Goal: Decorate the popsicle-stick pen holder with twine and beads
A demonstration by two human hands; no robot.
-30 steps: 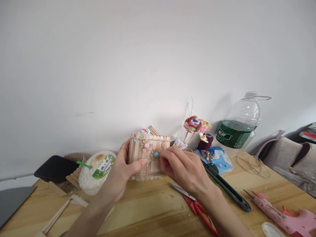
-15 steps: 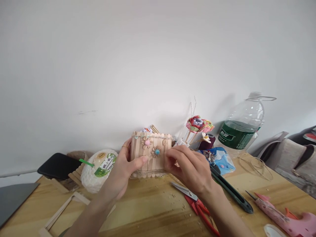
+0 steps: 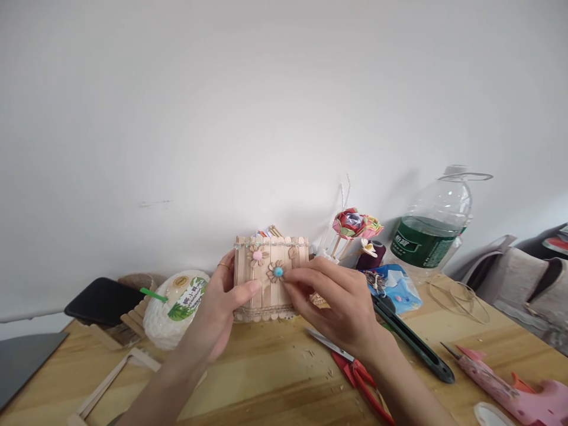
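A box of craft sticks (image 3: 266, 290) stands upright in the middle, with twine around its top and bottom. On its front are a flower with a pink centre (image 3: 257, 255), a flower with a blue centre (image 3: 277, 272) and a small petal piece (image 3: 293, 253) at the upper right. My left hand (image 3: 224, 290) grips the box's left side, thumb across the front. My right hand (image 3: 331, 296) has its thumb and forefinger pinched together at the right edge of the blue-centred flower. Whatever lies between those fingertips is hidden.
Red-handled scissors (image 3: 355, 370), a dark green cutter (image 3: 417, 343) and a pink glue gun (image 3: 510, 384) lie to the right. Behind them are a large water bottle (image 3: 428, 236) and paper flowers (image 3: 355, 223). A white coconut (image 3: 166, 325) and a stick frame (image 3: 106, 381) are left.
My right hand has moved left along the box front, from its right edge to the blue-centred flower, with fingers pinched. My left hand keeps its hold. The view has shifted slightly.
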